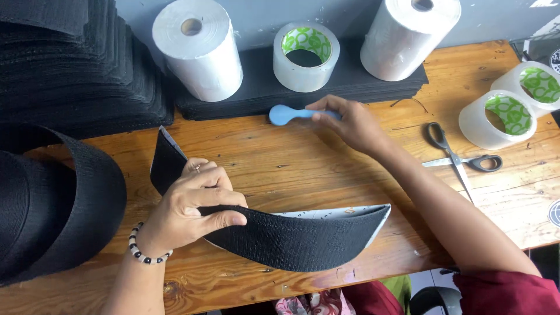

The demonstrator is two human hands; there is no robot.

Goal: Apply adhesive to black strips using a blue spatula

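Clamped on the curved black felt strip [291, 245], my left hand [189, 213] bends it; right hand [350, 122] pinches a blue tool [286, 114] — scissors [461, 160] nearby.

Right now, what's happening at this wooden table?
A person sits at a wooden table. The left hand grips a curved black fabric strip with a white backing, bending it up off the table. The right hand holds a blue plastic tool near a stack of black sheets. Tape rolls and scissors lie nearby.
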